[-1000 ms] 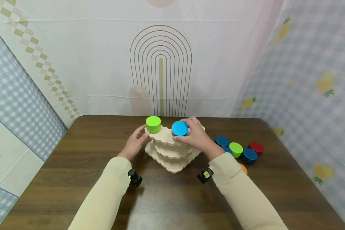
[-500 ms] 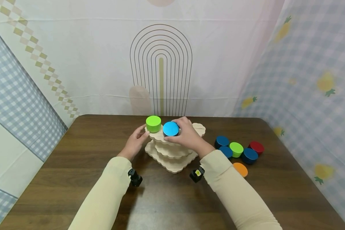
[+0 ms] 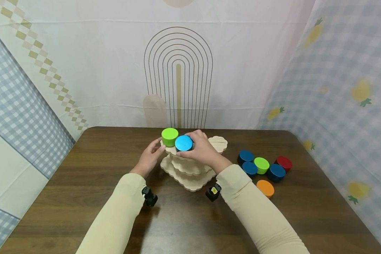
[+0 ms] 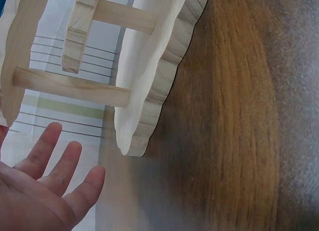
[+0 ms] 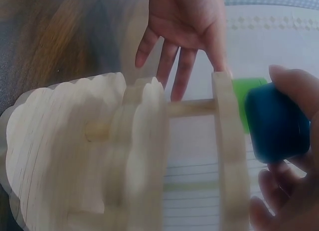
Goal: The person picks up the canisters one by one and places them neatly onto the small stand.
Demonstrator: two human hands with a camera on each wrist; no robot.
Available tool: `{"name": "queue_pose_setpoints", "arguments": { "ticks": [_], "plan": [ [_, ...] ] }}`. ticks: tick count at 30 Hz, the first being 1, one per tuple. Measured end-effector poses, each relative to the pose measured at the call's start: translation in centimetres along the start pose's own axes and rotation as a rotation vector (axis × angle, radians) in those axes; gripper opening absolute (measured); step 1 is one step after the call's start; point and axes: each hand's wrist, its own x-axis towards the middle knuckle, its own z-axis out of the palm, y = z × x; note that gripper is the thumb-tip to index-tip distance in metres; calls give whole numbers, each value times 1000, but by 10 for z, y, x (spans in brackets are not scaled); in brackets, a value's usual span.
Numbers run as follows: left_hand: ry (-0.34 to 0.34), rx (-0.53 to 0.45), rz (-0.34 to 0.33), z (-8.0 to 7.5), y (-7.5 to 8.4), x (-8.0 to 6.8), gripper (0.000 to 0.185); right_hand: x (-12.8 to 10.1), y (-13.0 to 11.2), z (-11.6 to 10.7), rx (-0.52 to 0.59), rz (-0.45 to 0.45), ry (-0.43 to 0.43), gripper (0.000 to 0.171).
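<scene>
A tiered wooden stand (image 3: 190,180) with scalloped shelves rises at the middle back of the table. On its top shelf's left corner rests a round green block (image 3: 169,137). My right hand (image 3: 201,150) grips a round blue block (image 3: 183,143) between thumb and fingers, just right of the green one and close over the shelf. In the right wrist view the blue block (image 5: 276,122) overlaps the green block (image 5: 246,94). At the stand's left side, my left hand (image 3: 148,157) reaches to the top shelf's edge. Its fingers (image 4: 75,156) are extended and spread in the left wrist view.
Right of the stand lie several round blocks: blue ones (image 3: 245,156), a green one (image 3: 261,165), a red one (image 3: 284,163) and an orange one (image 3: 265,188). Patterned cloth (image 3: 120,63) hangs behind the dark wooden table (image 3: 184,225).
My right hand has moved left over the top shelf with the blue block, now close to the green block. My left hand has stayed at the shelf's left edge.
</scene>
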Motion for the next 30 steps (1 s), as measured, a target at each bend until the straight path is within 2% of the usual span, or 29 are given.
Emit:
{"name": "queue_pose_setpoints", "arguments": {
  "ticks": [8,10,15,16,30],
  "plan": [
    [0,1,-8,0,-1,0,59,4,-1,4,-7,25,-24,64],
    [-1,2,-11,-1,5,-4,58,4,-1,4,-3,31,-29,64],
    [3,7,-4,-1,4,-3,57,5,-1,5,8,42,-41,64],
    [5,8,1,-1,-1,1,58,5,-1,5,8,45,-43,65],
    [8,18,-11,0,2,0,57,7,-4,3,-7,81,-85,68]
  ]
}}
